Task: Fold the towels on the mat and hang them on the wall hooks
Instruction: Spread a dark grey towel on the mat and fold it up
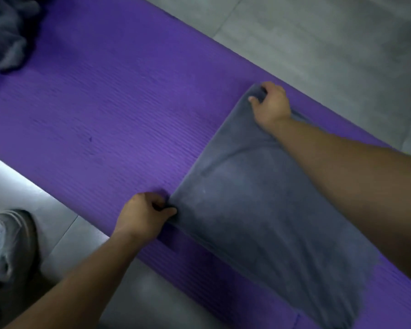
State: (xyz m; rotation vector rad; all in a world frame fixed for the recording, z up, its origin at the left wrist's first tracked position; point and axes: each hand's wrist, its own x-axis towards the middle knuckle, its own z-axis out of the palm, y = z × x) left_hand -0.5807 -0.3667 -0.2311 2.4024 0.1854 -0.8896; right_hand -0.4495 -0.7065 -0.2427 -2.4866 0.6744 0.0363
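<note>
A grey-and-white shoe stands on the grey tiled floor.

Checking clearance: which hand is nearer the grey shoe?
Left. The left hand grips the towel corner nearest the shoe; the right hand grips the far corner, across the mat.

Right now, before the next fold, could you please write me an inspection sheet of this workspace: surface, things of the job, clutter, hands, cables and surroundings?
Surface: purple mat, lying flat on the floor.
Job's things: grey towel spread on the mat's right part, with light creases; crumpled grey heap, probably more towels, at the mat's far left.
Clutter: nothing seen.
Grippers: left hand pinches the towel's near corner; right hand grips its far corner.
Cables: nothing seen.
Surroundings: grey tiled floor; a shoe beside the mat at lower left; wall hooks not in view.
</note>
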